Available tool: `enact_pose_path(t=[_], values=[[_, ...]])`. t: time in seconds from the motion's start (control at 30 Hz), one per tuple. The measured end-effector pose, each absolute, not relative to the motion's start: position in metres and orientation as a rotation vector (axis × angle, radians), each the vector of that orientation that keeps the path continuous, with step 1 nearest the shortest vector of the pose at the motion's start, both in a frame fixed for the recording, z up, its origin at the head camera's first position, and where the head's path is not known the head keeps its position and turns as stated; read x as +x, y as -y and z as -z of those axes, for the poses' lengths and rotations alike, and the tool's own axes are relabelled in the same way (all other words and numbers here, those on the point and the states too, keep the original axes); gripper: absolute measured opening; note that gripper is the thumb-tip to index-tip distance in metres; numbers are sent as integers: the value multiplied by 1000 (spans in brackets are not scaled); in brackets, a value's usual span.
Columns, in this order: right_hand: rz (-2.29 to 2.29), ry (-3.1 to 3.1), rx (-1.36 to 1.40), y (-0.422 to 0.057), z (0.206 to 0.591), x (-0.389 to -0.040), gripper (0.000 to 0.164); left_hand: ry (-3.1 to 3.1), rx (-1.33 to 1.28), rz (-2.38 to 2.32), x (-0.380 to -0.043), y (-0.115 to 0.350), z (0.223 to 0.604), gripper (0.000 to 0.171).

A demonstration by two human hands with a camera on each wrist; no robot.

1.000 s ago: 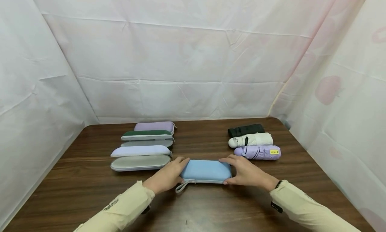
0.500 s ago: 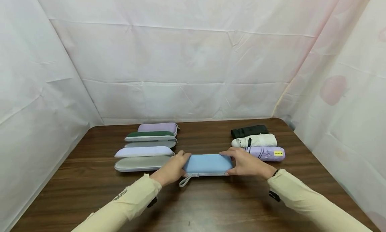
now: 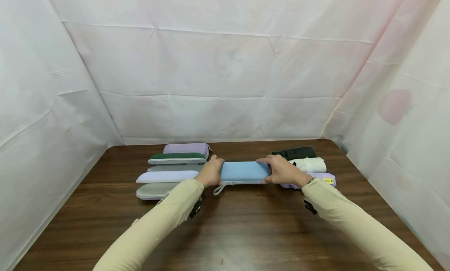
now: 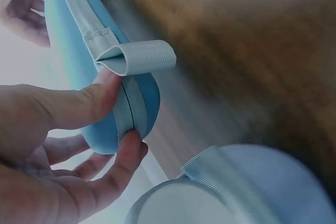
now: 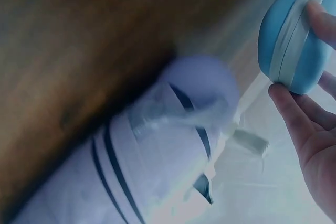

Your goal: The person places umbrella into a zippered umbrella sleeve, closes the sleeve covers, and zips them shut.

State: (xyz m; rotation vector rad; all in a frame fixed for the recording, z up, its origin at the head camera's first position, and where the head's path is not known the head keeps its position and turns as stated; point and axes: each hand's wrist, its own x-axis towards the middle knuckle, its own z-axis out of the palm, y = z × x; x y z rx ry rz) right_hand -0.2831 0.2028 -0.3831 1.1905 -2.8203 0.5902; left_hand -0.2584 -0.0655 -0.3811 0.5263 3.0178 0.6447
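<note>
A light blue zippered hard case (image 3: 244,171), closed and with a grey strap loop (image 4: 149,57) at one end, is held between both hands. My left hand (image 3: 211,171) grips its left end, thumb near the strap and fingers around the end. At the other end, my right hand (image 3: 283,171) pinches the case between thumb and fingers. In both wrist views the case appears raised off the table. Behind the right hand lie a purple folded umbrella (image 5: 152,150), a white one (image 3: 311,164) and a black one (image 3: 299,153).
Left on the brown table (image 3: 239,232) lie a closed lilac case (image 3: 186,148), an open dark green case (image 3: 177,156) and an open lavender case (image 3: 166,177) with grey lining (image 3: 154,190). White sheets (image 3: 225,118) hang around the back and sides.
Both hands have carried the blue case away from me toward the back of the table. The left forearm now covers part of the lavender case, and the right hand covers more of the umbrellas.
</note>
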Motion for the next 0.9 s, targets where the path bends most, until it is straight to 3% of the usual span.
enact_pose_path(t=[0.4, 0.9], values=[[-422, 2935, 1036, -194, 383, -328, 73, -3017, 300, -685, -303, 48, 379, 67], [-386, 3108, 813, -174, 401, -353, 74, -2990, 87, -723, -330, 38, 402, 54]])
